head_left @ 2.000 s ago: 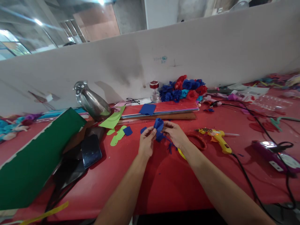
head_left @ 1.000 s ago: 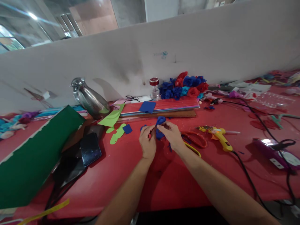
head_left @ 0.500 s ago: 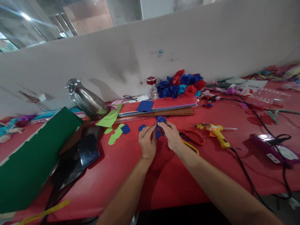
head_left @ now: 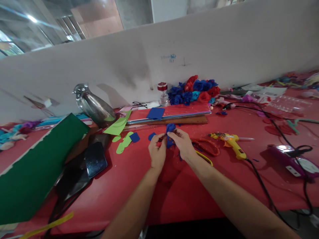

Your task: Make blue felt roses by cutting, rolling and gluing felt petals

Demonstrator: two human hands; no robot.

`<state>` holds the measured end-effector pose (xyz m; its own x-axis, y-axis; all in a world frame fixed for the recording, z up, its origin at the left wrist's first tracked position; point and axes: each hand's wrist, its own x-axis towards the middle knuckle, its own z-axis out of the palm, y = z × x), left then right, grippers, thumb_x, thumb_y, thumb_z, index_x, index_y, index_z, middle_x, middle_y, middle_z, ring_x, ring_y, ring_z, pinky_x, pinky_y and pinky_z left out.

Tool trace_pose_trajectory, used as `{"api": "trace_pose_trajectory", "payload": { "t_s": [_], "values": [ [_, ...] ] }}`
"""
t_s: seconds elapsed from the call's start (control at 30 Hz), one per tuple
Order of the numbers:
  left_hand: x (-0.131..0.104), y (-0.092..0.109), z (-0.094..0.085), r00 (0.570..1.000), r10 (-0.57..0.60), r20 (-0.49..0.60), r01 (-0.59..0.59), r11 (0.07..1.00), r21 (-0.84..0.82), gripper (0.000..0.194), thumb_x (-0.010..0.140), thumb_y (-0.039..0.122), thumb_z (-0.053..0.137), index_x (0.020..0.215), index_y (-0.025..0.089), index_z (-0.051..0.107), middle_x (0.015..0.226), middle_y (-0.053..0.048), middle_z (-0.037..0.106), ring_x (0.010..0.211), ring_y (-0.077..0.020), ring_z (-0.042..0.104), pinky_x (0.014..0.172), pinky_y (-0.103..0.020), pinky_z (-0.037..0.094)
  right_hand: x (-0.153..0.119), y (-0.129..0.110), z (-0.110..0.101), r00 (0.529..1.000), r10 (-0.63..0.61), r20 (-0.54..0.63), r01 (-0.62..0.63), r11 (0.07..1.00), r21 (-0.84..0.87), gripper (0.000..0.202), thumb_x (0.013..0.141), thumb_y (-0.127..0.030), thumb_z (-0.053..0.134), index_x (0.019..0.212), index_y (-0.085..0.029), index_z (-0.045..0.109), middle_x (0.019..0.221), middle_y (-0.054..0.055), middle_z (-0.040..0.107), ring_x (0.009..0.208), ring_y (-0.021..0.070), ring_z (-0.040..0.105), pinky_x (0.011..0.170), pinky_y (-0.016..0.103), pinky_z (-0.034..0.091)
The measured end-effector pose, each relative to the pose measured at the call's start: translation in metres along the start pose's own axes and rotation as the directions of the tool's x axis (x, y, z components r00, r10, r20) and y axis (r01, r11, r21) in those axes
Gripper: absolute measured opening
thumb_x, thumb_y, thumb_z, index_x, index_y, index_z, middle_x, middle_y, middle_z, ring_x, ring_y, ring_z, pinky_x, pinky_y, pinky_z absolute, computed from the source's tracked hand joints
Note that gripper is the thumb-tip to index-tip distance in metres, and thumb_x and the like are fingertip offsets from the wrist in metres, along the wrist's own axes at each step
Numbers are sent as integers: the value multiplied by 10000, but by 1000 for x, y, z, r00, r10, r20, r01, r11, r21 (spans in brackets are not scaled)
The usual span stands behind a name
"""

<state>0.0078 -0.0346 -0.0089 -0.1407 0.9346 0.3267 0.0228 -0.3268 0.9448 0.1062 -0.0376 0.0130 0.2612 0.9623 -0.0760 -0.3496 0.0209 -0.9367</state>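
A small blue fabric-like flower (head_left: 170, 127) is pinched between the fingertips of both hands, above the red table. My left hand (head_left: 157, 149) grips it from the left with thumb and fingers together. My right hand (head_left: 183, 142) pinches it from the right, thumb on its lower part. Below and behind the hands lie more blue pieces (head_left: 151, 136), partly hidden. Just right of my right hand are scissors with red handles (head_left: 206, 146) and a yellow-handled tool (head_left: 205, 157). A blue square (head_left: 134, 137) and light green cut pieces (head_left: 124, 143) lie to the left.
A yellow glue gun (head_left: 231, 142) with a black cord lies right, near a purple power box (head_left: 294, 161). Finished-looking red and blue flowers (head_left: 191, 91) sit behind a sheet stack (head_left: 174, 114). Leftward are a metal jug (head_left: 97, 108), a phone (head_left: 96, 160) and a green board (head_left: 37, 172).
Both hands stay at the flower. My left fingers have shifted slightly, opening a small gap beneath it, and more of the flower shows above the fingertips. The view has moved a little.
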Motion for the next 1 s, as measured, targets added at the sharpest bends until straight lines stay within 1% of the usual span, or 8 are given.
{"api": "trace_pose_trajectory", "payload": {
  "t_s": [0.1,0.2,0.3,0.43,0.53,0.7,0.83,1.0],
  "values": [
    [2,2,1,994,-103,32,107,982,-156,147,752,315,645,812,189,692,784,-13,654,745,-129,574,749,-251,451,0,-1,0,999,-26,34,25,1000,19,187,566,-342,701,661,-199,628,635,-26,610,606,121,505,598,262,403],
    [5,3,1,969,-217,120,244,918,-311,188,732,356,664,788,176,662,713,7,633,670,-109,563,700,-242,456,0,-2,-1,997,-30,75,28,999,25,192,572,-348,712,665,-194,642,636,-21,616,600,120,504,613,268,415],
    [8,5,0,933,-309,185,358,847,-392,213,666,338,728,752,168,634,665,27,609,599,-84,543,657,-229,452,-1,-3,-1,993,-10,119,9,1000,13,212,558,-351,736,673,-190,658,625,-20,612,590,120,501,608,271,418],
    [9,6,-2,900,-376,221,437,776,-454,264,600,325,781,742,169,622,667,39,604,588,-66,541,646,-210,447,0,-4,-3,985,1,174,-1,1000,3,232,548,-355,763,688,-189,685,647,-14,634,620,125,527,648,277,430],
    [10,6,-4,881,-403,249,474,743,-473,296,561,325,808,737,168,629,663,42,606,574,-56,533,630,-200,437,2,-4,-5,981,21,190,-24,1000,12,258,538,-359,777,715,-189,698,668,-10,648,638,128,543,669,281,434],
    [13,4,-4,859,-422,291,512,721,-466,303,541,312,824,731,152,651,640,34,602,549,-47,504,595,-193,414,5,-6,-9,979,56,196,-65,997,40,285,499,-343,811,701,-189,682,679,-16,643,632,118,547,668,278,438],
    [13,5,-6,856,-405,322,516,719,-465,278,544,298,824,710,154,654,641,31,598,572,-54,507,615,-197,421,2,-11,-8,974,74,216,-90,994,63,266,496,-330,817,664,-192,664,624,-35,610,594,106,530,644,272,430],
    [12,9,-9,845,-371,384,522,729,-443,236,585,293,807,691,150,653,649,16,591,599,-72,519,631,-213,430,-1,-17,-7,954,78,288,-100,993,61,234,509,-316,812,590,-195,628,552,-53,561,551,93,496,612,260,413]
  ]
}}
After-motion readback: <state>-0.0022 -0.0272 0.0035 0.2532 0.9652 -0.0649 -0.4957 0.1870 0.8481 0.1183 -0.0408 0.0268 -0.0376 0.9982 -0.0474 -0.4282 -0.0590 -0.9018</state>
